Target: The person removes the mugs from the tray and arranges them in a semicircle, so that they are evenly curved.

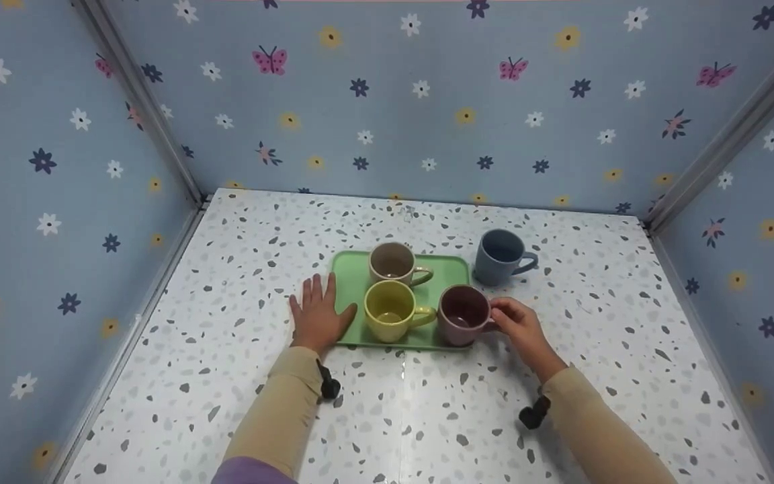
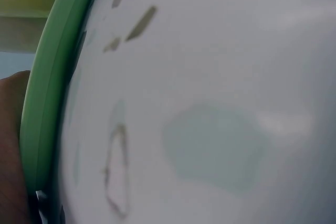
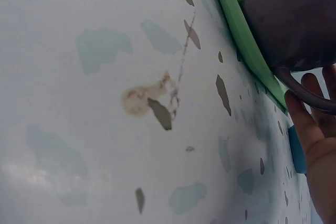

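A light green tray (image 1: pixel 351 272) bears three mugs. My left hand (image 1: pixel 317 321) lies with spread fingers over its left edge, the thumb reaching onto the tray beside the yellow mug (image 1: pixel 387 328); the left wrist view shows only a sliver of that hand (image 2: pixel 12 150) at the green rim. With my right hand (image 1: pixel 523 334) I pinch the handle of a maroon mug (image 1: pixel 459 332), upright at the tray's front right corner. In the right wrist view, finger and thumb meet this mug's handle (image 3: pixel 303 92). Behind the yellow mug stands a beige-brown mug (image 1: pixel 392 259).
A blue-grey mug (image 1: pixel 491 267) stands on the speckled white table (image 1: pixel 239 255), just off the tray's back right corner, its handle to the right. Flower-patterned blue panels (image 1: pixel 414 107) enclose the table at the back and both sides.
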A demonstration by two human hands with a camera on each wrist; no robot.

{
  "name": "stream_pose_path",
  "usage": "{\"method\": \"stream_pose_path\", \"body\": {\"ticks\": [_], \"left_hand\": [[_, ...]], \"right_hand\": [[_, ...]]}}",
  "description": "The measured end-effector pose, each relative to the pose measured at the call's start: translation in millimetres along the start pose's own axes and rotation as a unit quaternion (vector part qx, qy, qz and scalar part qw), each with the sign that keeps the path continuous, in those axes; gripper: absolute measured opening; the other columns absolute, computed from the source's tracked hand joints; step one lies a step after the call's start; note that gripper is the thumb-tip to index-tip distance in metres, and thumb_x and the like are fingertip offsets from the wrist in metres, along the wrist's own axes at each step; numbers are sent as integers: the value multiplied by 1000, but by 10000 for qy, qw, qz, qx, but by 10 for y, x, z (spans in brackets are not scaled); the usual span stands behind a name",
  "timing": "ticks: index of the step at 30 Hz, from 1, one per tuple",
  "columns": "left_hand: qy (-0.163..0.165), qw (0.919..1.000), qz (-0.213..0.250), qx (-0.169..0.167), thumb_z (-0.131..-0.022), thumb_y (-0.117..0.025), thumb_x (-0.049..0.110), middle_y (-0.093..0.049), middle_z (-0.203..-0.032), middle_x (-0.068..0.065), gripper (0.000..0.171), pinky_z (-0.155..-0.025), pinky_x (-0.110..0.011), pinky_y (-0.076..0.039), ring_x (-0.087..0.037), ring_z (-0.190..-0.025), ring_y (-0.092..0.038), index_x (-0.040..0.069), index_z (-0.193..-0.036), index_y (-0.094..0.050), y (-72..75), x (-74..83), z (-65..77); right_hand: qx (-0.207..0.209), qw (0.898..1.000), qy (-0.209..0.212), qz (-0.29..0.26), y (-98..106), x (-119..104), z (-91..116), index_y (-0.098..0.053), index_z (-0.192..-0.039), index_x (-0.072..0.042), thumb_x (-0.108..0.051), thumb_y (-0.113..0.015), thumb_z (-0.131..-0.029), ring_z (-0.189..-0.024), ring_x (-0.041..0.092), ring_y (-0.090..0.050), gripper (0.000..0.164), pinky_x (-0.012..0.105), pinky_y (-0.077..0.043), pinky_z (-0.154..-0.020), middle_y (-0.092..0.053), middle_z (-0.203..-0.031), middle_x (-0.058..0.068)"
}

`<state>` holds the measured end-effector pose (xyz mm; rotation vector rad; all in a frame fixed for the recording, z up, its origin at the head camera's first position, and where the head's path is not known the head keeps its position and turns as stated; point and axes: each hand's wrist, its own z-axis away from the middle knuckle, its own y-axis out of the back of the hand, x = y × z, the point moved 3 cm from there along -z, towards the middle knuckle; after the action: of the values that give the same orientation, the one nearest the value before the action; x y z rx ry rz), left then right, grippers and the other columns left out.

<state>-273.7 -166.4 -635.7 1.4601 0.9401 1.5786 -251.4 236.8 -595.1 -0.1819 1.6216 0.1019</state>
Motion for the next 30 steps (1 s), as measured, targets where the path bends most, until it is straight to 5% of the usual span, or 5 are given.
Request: {"method": "stream_pose_path", "body": {"ticks": [20,30], "left_hand": [[26,10000,-82,-11,-98,-41,65,-2,-169,-19,89,-118,-66,7,-39,-155,5,16,-164,-6,29,25,-16],[56,9999,-72,-66,-98,-39,67,1,-169,-18,90,-118,-65,11,-38,-155,8,18,-164,-2,-16,-4,-18]], "right_hand": [[-323,9990,149,-283,20,-16,64,-55,-115,20,-1,-64,-97,-104,34,-70,29,53,-55,-92,-66,-116,27],[-233,9994,114,-226,16,13,63,-56,-113,17,0,-64,-96,-101,25,-72,25,47,-57,-90,-70,-114,19]]}}
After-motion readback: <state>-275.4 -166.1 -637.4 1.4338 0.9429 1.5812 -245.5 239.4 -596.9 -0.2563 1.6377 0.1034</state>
